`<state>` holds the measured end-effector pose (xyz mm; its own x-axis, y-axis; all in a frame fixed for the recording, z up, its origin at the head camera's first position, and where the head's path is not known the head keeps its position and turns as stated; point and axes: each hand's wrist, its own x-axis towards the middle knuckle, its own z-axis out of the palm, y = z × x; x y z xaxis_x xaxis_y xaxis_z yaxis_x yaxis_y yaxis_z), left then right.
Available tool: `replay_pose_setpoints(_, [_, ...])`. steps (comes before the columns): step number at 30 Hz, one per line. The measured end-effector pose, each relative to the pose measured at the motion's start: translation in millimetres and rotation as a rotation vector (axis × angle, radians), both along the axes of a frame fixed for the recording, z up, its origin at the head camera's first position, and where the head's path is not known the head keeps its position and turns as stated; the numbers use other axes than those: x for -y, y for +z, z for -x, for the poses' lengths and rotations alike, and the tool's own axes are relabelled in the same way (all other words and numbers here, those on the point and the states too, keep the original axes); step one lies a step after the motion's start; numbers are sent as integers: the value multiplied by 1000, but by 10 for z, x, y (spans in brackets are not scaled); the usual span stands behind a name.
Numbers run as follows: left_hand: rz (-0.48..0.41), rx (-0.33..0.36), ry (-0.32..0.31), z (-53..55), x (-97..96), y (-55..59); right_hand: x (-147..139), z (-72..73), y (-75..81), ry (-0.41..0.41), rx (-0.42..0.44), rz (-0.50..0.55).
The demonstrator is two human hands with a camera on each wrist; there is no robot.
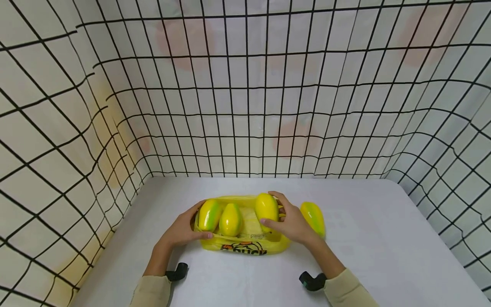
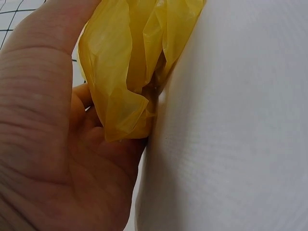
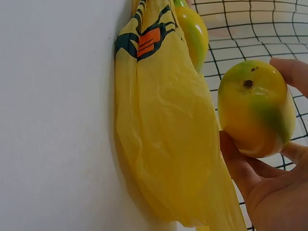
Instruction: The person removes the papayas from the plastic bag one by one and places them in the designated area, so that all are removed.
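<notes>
A yellow plastic bag [image 1: 245, 246] with dark printing lies wide-mouthed on the white table. Inside its left part sit two yellow-green mangoes, an outer mango [image 1: 209, 215] and an inner mango [image 1: 231, 220]. At the bag's left end, my left hand [image 1: 188, 226] holds the rim, thumb at the front and fingers behind; the left wrist view shows crumpled film [image 2: 113, 72] against the palm. Over the right part of the opening, my right hand [image 1: 289, 219] grips another mango [image 3: 257, 109] between thumb and fingers. One more mango [image 1: 313, 218] lies on the table beyond that hand, partly hidden.
Around the white table [image 1: 245, 283] rise pale walls with a black grid [image 1: 249, 102] at the back and both sides. Each wrist carries a small black camera mount, a left mount [image 1: 177, 272] and a right mount [image 1: 312, 281].
</notes>
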<state>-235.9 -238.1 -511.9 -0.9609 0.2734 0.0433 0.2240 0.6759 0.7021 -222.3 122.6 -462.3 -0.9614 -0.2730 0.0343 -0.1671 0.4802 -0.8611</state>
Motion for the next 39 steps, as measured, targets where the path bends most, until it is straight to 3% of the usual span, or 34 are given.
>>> replay_pose_setpoints(14, [-22,4,-1,8,2,-1,-301,-4,61,35,11,130])
replay_pose_setpoints(26, [-1,17,5,-2,-2,-7,-636,-60,183,-3,-55,82])
replay_pose_setpoints(39, [-5,21,9,12,3,-24,-984,-84,210,-43,-79,27])
